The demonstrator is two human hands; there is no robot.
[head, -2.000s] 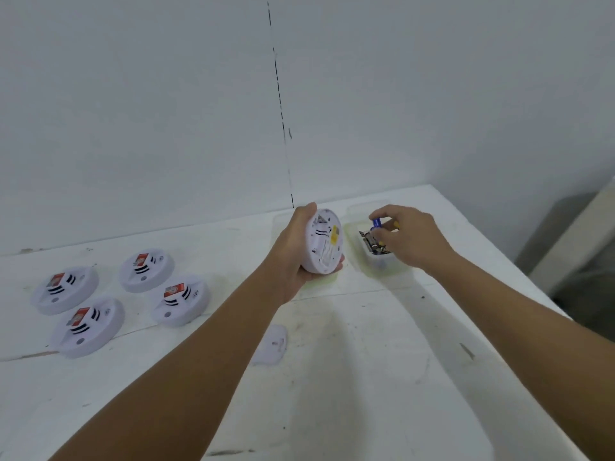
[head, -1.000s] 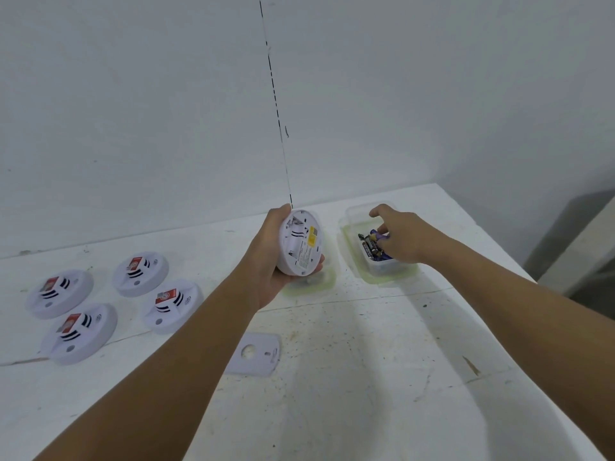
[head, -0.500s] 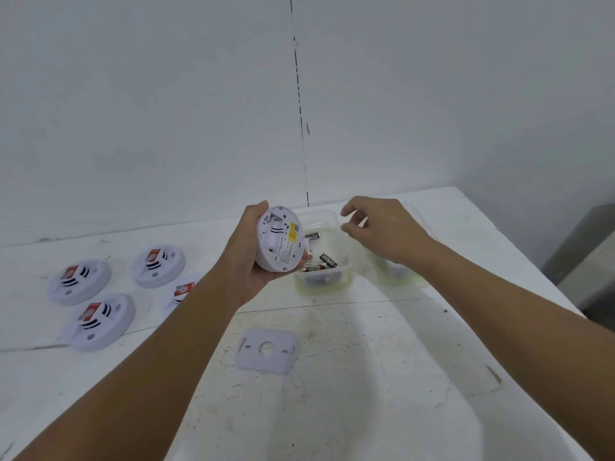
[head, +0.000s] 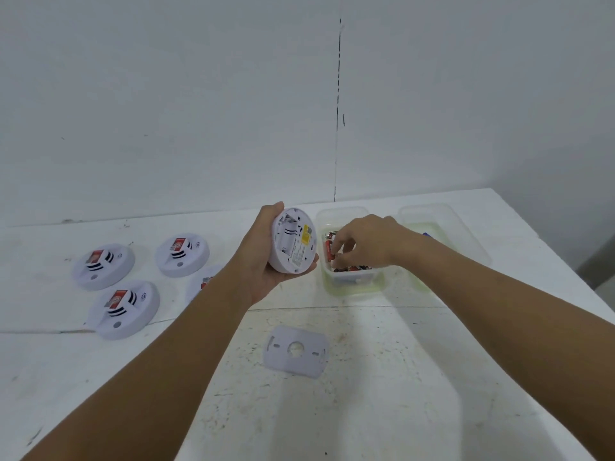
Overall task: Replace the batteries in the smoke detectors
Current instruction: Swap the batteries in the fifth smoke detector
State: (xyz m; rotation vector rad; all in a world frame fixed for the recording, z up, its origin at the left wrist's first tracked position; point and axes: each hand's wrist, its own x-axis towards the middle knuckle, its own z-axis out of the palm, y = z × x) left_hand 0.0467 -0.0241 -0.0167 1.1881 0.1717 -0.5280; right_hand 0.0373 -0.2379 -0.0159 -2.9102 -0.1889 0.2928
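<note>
Over at nine o'clock on the bench (head: pixel 382 410), three smoke detectors (head: pixel 103 266) are lying face up with red labels showing, and a fourth (head: pixel 203 283) is peeking out from behind the left forearm, mostly hidden. Moving toward the middle, the left hand (head: pixel 263 261) is wrapping its fingers around the rim of an opened smoke detector (head: pixel 293 241), tilting its back toward the camera, probably so the battery bay is facing the right hand. At six o'clock from it, the back plate (head: pixel 296 352) is lying flat on the bench, apparently set aside to expose that bay. Whether the bay is holding any cells is hard to make out. Just at three o'clock of the detector, the right hand (head: pixel 369 241) is reaching into a clear container of batteries (head: pixel 349 261), fingertips curling as if pinching one; I cannot tell whether anything is actually gripped. Farther right, a second clear container (head: pixel 442 234) is sitting partly hidden behind the right forearm, its contents unclear.
</note>
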